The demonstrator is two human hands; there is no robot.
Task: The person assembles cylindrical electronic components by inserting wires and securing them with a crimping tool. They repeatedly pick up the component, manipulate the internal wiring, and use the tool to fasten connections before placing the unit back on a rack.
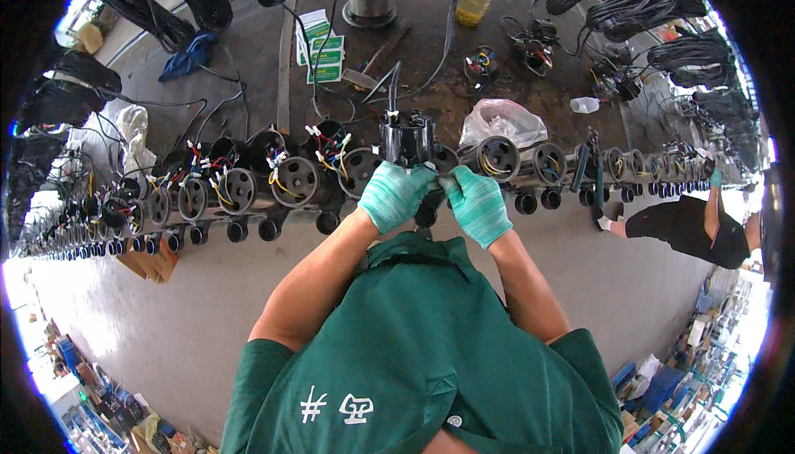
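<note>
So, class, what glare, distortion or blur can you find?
Head view: fisheye distortion shrinks the row of round housings toward both ends; head view: glare whitens the floor at left; head view: left hand and right hand look fairly sharp.

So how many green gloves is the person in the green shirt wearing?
2: one on the left hand, one on the right hand, close together at the near side of the shiny black part. Neither glove is hidden.
</note>
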